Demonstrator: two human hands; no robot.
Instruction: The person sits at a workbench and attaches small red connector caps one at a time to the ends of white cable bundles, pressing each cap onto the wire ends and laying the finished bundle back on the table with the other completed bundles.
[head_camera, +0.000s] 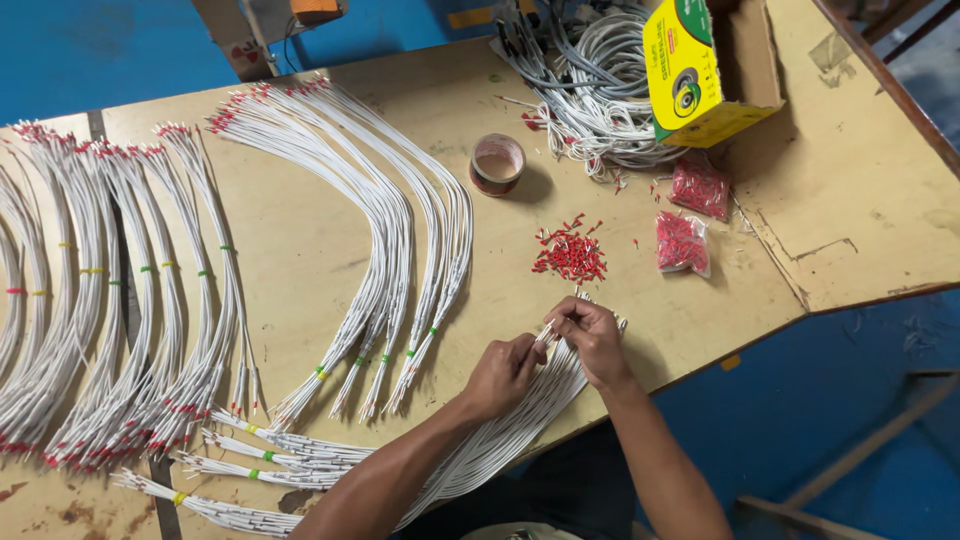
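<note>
At the bench's (300, 230) near edge we see the bundle of thin white wires (500, 435) lying curved under both wrists, smooth and slightly glossy. Our left hand (503, 375) pinches one wire end with curled fingers, and our right hand (592, 338) pinches the same tip. Beyond sits a loose pile of small red ferrules (570, 255).

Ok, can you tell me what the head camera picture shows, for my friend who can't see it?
A person's left hand and right hand pinch the ends of a bundle of white wires at the edge of a wooden table. A pile of small red wire-end caps lies just beyond the hands, and more banded white wire bundles spread across the table's left side.
</note>
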